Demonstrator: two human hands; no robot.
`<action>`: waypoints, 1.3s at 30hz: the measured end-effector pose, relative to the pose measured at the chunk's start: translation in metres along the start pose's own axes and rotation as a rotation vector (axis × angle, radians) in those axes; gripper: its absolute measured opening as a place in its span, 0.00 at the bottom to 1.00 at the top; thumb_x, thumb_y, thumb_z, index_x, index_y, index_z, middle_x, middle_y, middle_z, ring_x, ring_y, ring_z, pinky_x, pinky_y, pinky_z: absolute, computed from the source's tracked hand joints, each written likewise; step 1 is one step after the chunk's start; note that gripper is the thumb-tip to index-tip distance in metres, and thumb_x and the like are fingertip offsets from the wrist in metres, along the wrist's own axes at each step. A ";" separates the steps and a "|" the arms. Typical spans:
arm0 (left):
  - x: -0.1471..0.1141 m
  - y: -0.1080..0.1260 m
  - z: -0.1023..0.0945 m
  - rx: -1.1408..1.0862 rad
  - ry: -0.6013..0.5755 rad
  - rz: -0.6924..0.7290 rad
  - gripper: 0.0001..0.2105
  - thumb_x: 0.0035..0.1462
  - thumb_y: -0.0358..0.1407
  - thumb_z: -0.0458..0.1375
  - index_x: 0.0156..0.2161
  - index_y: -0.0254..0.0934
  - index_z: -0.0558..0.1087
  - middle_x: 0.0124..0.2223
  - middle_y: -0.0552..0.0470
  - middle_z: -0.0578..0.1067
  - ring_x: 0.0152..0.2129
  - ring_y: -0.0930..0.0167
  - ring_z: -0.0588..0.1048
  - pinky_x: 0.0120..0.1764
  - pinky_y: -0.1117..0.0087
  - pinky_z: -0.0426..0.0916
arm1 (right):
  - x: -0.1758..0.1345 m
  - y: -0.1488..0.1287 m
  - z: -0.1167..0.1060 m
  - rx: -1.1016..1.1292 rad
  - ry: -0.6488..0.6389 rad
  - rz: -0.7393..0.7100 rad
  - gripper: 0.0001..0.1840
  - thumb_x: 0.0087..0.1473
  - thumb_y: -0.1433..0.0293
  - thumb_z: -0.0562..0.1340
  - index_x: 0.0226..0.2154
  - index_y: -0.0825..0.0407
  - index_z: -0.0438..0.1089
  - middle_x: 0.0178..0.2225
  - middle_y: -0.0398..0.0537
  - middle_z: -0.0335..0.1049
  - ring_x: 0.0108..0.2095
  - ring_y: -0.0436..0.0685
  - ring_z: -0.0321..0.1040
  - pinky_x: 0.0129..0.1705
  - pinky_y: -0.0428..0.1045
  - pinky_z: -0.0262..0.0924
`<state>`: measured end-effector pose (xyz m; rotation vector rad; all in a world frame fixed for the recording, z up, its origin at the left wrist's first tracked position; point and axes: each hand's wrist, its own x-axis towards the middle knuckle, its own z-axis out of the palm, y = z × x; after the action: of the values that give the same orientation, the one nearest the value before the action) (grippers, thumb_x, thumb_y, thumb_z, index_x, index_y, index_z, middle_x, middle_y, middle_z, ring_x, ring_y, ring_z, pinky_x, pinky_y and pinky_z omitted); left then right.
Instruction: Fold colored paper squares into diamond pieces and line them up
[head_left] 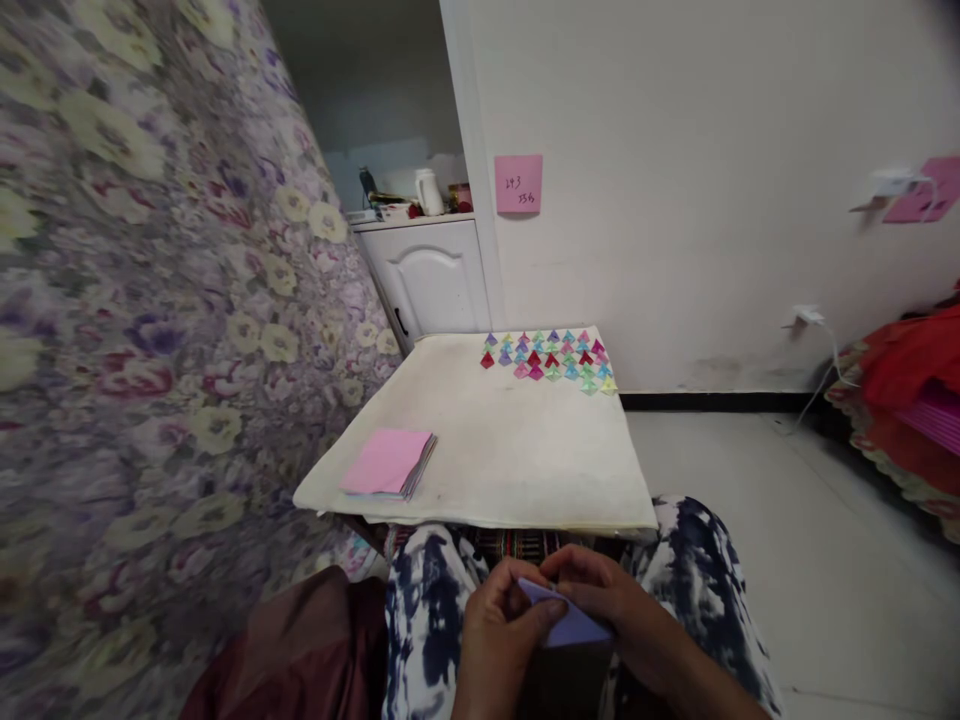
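Note:
A folded piece of lavender paper [574, 626] is held between both hands above my lap, in front of the table's near edge. My left hand [504, 620] pinches its left side, thumb on the face of the paper. On the other side, my right hand [600, 592] grips the upper edge with thumb and fingers. Part of the paper lies hidden behind the fingers. On the table stands a stack of square paper [386, 462] with a pink sheet on top, at the near left. Small folded paper pieces [551, 359] in many colours sit in rows at the far right.
The cream-covered table [510, 450] meets the wall at its far edge. A floral curtain [187, 330] hangs along the left. A white cabinet [435, 275] holds a white jug [429, 192]. A pink note [518, 184] is on the wall. Red cloth [911, 375] lies at right.

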<state>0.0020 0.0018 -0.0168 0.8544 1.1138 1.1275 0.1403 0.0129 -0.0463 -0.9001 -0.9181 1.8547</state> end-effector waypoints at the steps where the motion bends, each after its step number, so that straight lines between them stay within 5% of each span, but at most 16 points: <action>1: 0.000 0.000 -0.001 0.020 0.013 -0.009 0.11 0.35 0.31 0.68 0.23 0.34 0.70 0.18 0.59 0.67 0.16 0.77 0.64 0.22 0.78 0.57 | 0.001 0.001 -0.003 -0.086 0.014 -0.029 0.13 0.43 0.65 0.66 0.33 0.53 0.70 0.26 0.40 0.67 0.25 0.49 0.61 0.27 0.43 0.52; 8: 0.006 -0.007 -0.006 0.041 0.092 -0.001 0.13 0.34 0.34 0.68 0.23 0.34 0.68 0.16 0.60 0.66 0.15 0.78 0.62 0.20 0.78 0.54 | -0.007 -0.016 -0.007 -0.590 0.198 -0.394 0.12 0.52 0.61 0.58 0.28 0.52 0.72 0.30 0.45 0.65 0.31 0.53 0.61 0.32 0.47 0.54; 12: 0.010 -0.013 -0.008 -0.003 0.156 -0.001 0.15 0.32 0.37 0.69 0.24 0.35 0.68 0.17 0.60 0.66 0.16 0.77 0.63 0.21 0.78 0.54 | -0.012 -0.017 0.004 -0.624 0.190 -0.294 0.07 0.44 0.66 0.65 0.25 0.52 0.70 0.24 0.41 0.65 0.26 0.51 0.59 0.28 0.45 0.52; 25: -0.005 0.013 -0.008 0.128 0.123 0.075 0.16 0.46 0.45 0.61 0.19 0.35 0.68 0.19 0.57 0.64 0.20 0.75 0.61 0.25 0.76 0.55 | -0.010 -0.017 0.000 -0.537 0.234 -0.218 0.10 0.45 0.65 0.63 0.21 0.54 0.65 0.18 0.39 0.60 0.22 0.49 0.55 0.24 0.44 0.49; 31: -0.007 0.020 -0.006 0.190 0.076 0.107 0.12 0.48 0.42 0.61 0.35 0.36 0.75 0.18 0.56 0.68 0.20 0.72 0.65 0.28 0.75 0.58 | -0.010 -0.020 0.000 -0.525 0.202 -0.203 0.10 0.46 0.65 0.62 0.22 0.55 0.65 0.19 0.39 0.60 0.21 0.48 0.55 0.24 0.44 0.49; 39: -0.006 0.016 -0.009 0.237 0.085 0.097 0.13 0.49 0.43 0.59 0.22 0.35 0.69 0.15 0.57 0.68 0.17 0.75 0.63 0.26 0.76 0.57 | -0.011 -0.015 0.002 -0.427 0.202 -0.186 0.12 0.47 0.63 0.62 0.22 0.54 0.64 0.14 0.36 0.58 0.16 0.46 0.54 0.19 0.43 0.47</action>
<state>-0.0107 -0.0003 -0.0031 1.0619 1.3063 1.1344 0.1486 0.0082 -0.0302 -1.1901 -1.2472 1.4034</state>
